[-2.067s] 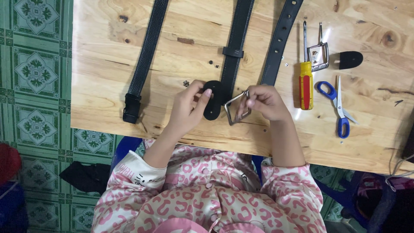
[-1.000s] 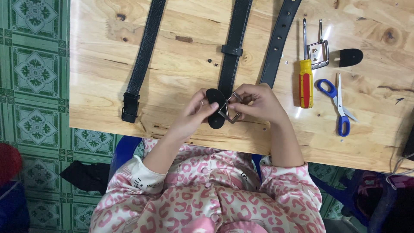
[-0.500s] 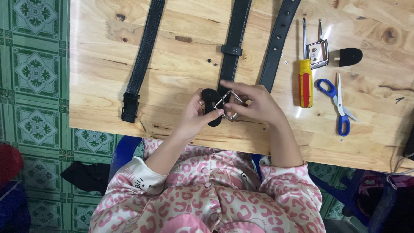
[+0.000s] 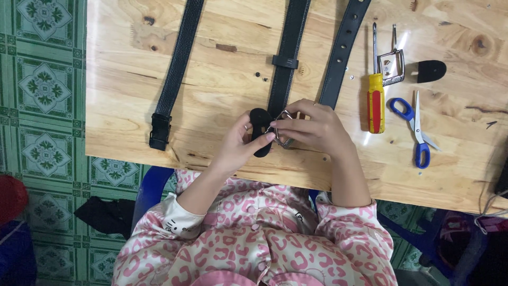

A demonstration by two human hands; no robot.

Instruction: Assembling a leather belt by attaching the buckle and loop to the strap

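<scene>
Both hands together on the middle belt's end (image 4: 260, 132): left hand (image 4: 238, 145) pinches the strap, right hand (image 4: 312, 130) works the metal buckle (image 4: 283, 130) on, not seated yet.

Three black belts (image 4: 177, 63) – one screwdriver (image 4: 375, 95), one scissors (image 4: 415, 130), two buckles (image 4: 394, 66).

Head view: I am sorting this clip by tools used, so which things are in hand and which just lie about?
In hand:
left hand on the black belt end
right hand on the metal buckle
middle belt

Lying about:
left belt
right belt
screwdriver
scissors
spare buckle
black piece
</scene>
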